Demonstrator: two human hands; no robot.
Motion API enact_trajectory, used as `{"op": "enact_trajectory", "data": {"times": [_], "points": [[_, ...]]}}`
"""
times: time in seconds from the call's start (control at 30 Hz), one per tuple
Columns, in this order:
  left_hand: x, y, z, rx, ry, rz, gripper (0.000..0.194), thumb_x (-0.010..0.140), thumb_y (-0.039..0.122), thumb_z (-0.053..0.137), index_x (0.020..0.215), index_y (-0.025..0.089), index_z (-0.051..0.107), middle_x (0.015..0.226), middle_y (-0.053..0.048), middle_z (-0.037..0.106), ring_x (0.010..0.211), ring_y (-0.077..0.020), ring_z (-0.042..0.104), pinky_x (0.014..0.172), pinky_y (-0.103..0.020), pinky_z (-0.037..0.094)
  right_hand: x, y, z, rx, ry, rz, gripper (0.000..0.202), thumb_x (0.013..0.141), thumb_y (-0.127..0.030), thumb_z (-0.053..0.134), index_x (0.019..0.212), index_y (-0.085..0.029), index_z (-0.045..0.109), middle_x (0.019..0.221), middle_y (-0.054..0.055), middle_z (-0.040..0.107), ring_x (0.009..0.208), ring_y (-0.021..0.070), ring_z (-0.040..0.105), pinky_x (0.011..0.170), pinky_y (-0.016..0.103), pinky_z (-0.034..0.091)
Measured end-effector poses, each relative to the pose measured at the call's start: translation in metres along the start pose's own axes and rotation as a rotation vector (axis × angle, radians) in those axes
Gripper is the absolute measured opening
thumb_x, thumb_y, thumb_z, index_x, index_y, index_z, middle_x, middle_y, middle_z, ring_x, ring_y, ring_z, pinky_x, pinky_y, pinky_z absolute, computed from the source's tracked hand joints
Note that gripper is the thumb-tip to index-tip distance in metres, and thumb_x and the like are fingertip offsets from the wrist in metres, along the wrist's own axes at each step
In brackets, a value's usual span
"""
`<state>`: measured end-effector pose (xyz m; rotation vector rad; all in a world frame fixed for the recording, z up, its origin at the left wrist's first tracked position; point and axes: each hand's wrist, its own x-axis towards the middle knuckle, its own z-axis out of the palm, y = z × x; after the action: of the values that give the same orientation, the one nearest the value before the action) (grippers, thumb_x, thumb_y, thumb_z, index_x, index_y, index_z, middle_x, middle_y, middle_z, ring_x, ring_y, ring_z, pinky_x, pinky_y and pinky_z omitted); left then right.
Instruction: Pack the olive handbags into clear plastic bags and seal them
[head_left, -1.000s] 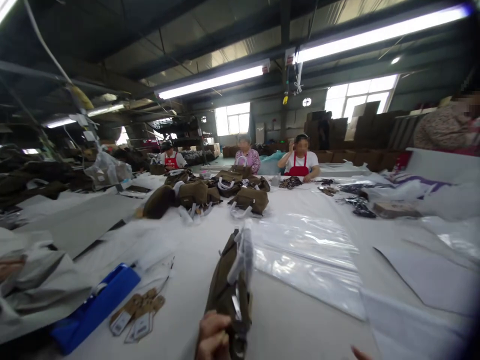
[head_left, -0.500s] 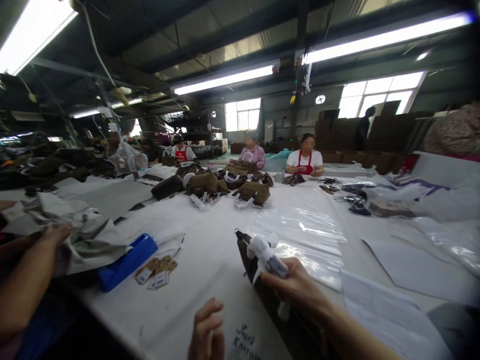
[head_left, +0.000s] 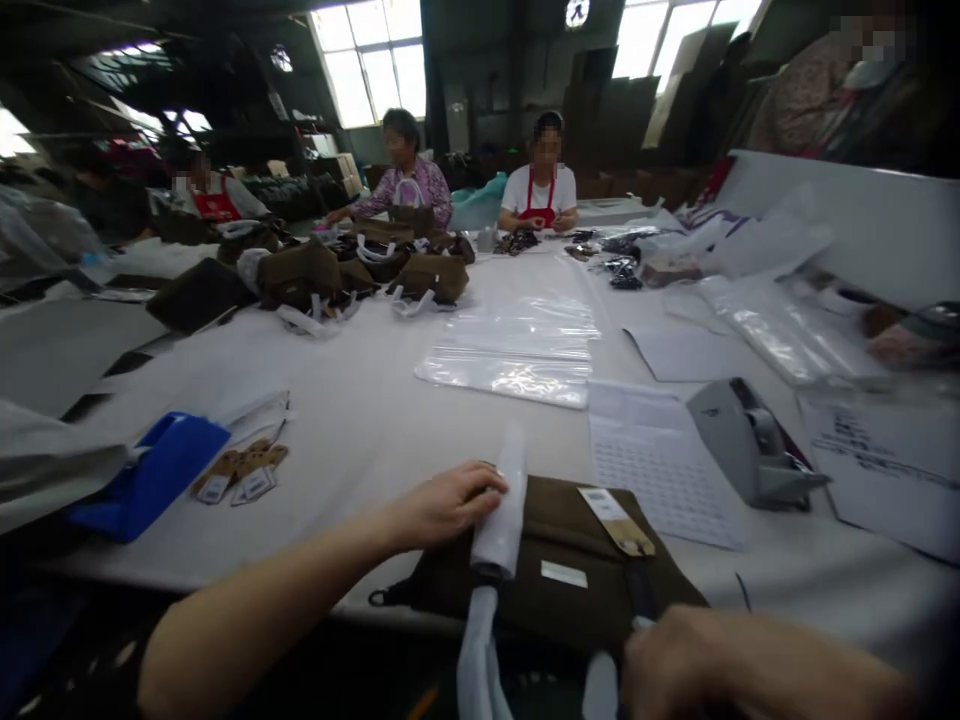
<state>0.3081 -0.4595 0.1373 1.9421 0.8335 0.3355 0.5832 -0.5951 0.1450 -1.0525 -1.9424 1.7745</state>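
Head view: an olive-brown canvas bag (head_left: 555, 590) lies flat at the near edge of the white worktop (head_left: 360, 400), a paper hang tag (head_left: 619, 522) on top.
Bag contents: cannot tell; it lies closed.
Left hand (head_left: 450, 505): fingers curled, resting on the bag's white-wrapped strap (head_left: 501, 515).
Right hand (head_left: 720, 665): at the bag's near right corner, blurred; grip probably closed, but I cannot tell.
Around: blue tray (head_left: 150, 475) and loose hang tags (head_left: 240, 475) to the left; clear plastic bags (head_left: 525, 350) beyond; printed sheet (head_left: 660, 465) and grey tape dispenser (head_left: 750, 445) to the right; more brown bags (head_left: 352, 270) and seated people far off.
Change: half a second ago the bag was held up in the right hand; now it lies flat.
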Motion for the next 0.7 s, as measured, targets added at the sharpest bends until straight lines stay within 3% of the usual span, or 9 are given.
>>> {"op": "enact_trajectory", "data": {"times": [0.1,0.13,0.17,0.23,0.3,0.43,0.5,0.57,0.7], "points": [[0.001,-0.016,0.014,-0.063,0.253,-0.255,0.037,0.072,0.05,0.062,0.092,0.02,0.065,0.106,-0.008,0.062,0.1,-0.0263,0.057,0.095,-0.038,0.042,-0.006,0.022,-0.016,0.077,0.743,0.214,0.066,0.067,-0.063,0.059,0.121,-0.025,0.052,0.123,0.012,0.053,0.111,0.032,0.049,0.091,0.044,0.041],[-0.001,-0.021,0.017,-0.129,0.308,-0.369,0.047,0.065,0.052,0.068,0.098,0.019,0.063,0.109,-0.01,0.06,0.1,-0.028,0.057,0.092,-0.039,0.043,-0.005,0.034,-0.017,0.129,0.923,0.317,0.072,0.068,-0.064,0.057,0.128,-0.025,0.046,0.129,0.013,0.048,0.115,0.0333,0.047,0.093,0.047,0.04],[-0.004,-0.024,0.02,-0.23,0.32,-0.486,0.061,0.059,0.053,0.072,0.108,0.018,0.059,0.112,-0.012,0.059,0.098,-0.0291,0.058,0.088,-0.039,0.046,-0.003,0.045,-0.015,0.196,1.009,0.41,0.076,0.07,-0.065,0.055,0.132,-0.024,0.041,0.131,0.015,0.046,0.116,0.0342,0.047,0.092,0.049,0.04],[-0.011,-0.029,0.025,-0.486,0.241,-0.681,0.08,0.058,0.055,0.072,0.124,0.018,0.046,0.115,-0.014,0.057,0.093,-0.0289,0.061,0.078,-0.037,0.051,0.002,0.064,-0.009,0.328,0.972,0.523,0.081,0.071,-0.065,0.054,0.136,-0.02,0.035,0.129,0.017,0.049,0.113,0.0343,0.05,0.09,0.049,0.043],[-0.015,-0.031,0.025,-0.684,0.171,-0.724,0.083,0.064,0.056,0.069,0.131,0.018,0.037,0.117,-0.015,0.057,0.092,-0.0279,0.062,0.073,-0.036,0.052,0.009,0.073,-0.008,0.336,0.899,0.493,0.081,0.072,-0.061,0.059,0.137,-0.02,0.034,0.126,0.016,0.052,0.111,0.0326,0.052,0.091,0.047,0.044],[-0.009,-0.038,0.014,-0.649,0.412,-0.381,0.079,0.065,0.047,0.072,0.131,0.021,0.036,0.133,-0.013,0.045,0.11,-0.0279,0.054,0.085,-0.034,0.05,0.038,0.072,-0.037,0.08,0.932,0.146,0.086,0.068,-0.051,0.068,0.139,-0.023,0.027,0.135,0.013,0.043,0.118,0.0292,0.047,0.101,0.044,0.036],[-0.007,-0.048,0.012,-0.551,0.545,-0.199,0.09,0.059,0.042,0.078,0.133,0.022,0.033,0.137,-0.012,0.04,0.117,-0.0284,0.049,0.094,-0.036,0.045,0.058,0.079,-0.053,-0.032,0.935,-0.099,0.094,0.065,-0.046,0.071,0.14,-0.02,0.021,0.138,0.013,0.038,0.122,0.0285,0.042,0.105,0.045,0.031],[-0.013,-0.062,0.02,-0.493,0.617,-0.125,0.103,0.052,0.039,0.082,0.137,0.021,0.027,0.135,-0.013,0.042,0.117,-0.0294,0.048,0.098,-0.04,0.042,0.076,0.094,-0.054,-0.093,0.95,-0.248,0.096,0.065,-0.043,0.072,0.14,-0.017,0.018,0.139,0.015,0.036,0.123,0.0292,0.04,0.106,0.047,0.028],[-0.044,-0.092,0.057,-0.469,0.682,-0.19,0.099,0.056,0.04,0.079,0.137,0.019,0.027,0.13,-0.015,0.047,0.119,-0.0297,0.047,0.102,-0.044,0.039,0.081,0.13,-0.018,-0.164,0.967,-0.176,0.083,0.073,-0.043,0.064,0.139,-0.019,0.02,0.139,0.014,0.035,0.128,0.0286,0.033,0.108,0.049,0.023]]}}
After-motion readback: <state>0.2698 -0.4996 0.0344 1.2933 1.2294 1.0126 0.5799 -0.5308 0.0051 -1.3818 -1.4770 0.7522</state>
